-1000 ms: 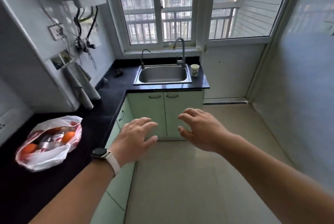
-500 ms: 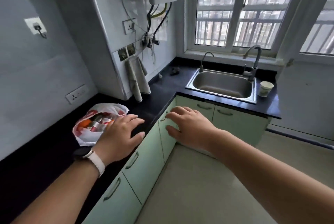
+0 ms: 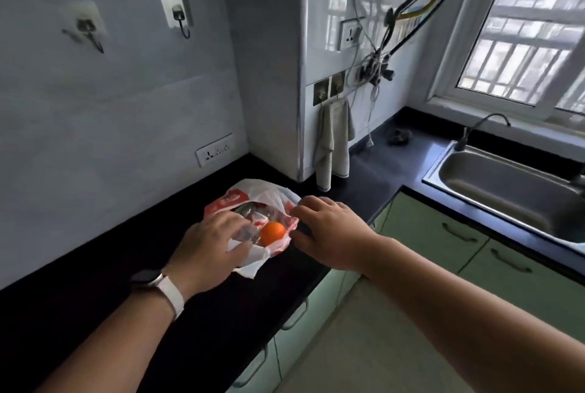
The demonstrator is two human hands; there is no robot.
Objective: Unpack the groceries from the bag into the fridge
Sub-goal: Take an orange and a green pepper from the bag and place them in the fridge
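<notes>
A white and red plastic grocery bag (image 3: 253, 193) lies on the black countertop (image 3: 95, 313) in the head view. Its mouth faces me, showing an orange (image 3: 273, 233) and a clear bottle (image 3: 245, 213) inside. My left hand (image 3: 210, 247), with a watch on the wrist, rests on the bag's near left side; its fingers are spread over the bottle and its thumb lies on the plastic. My right hand (image 3: 329, 231) touches the bag's right rim with its fingertips and thumb. No fridge is in view.
A grey towel (image 3: 334, 142) hangs on the wall column behind the bag. The steel sink (image 3: 512, 183) with a thin tap is set in the counter at right, under the window. Green cabinet doors (image 3: 443, 234) run below the counter. Wall sockets (image 3: 213, 149) sit above it.
The view has swung left and closer to the counter. Both hands moved from mid-air above the cabinets onto the bag, left on its near side, right at its rim.
</notes>
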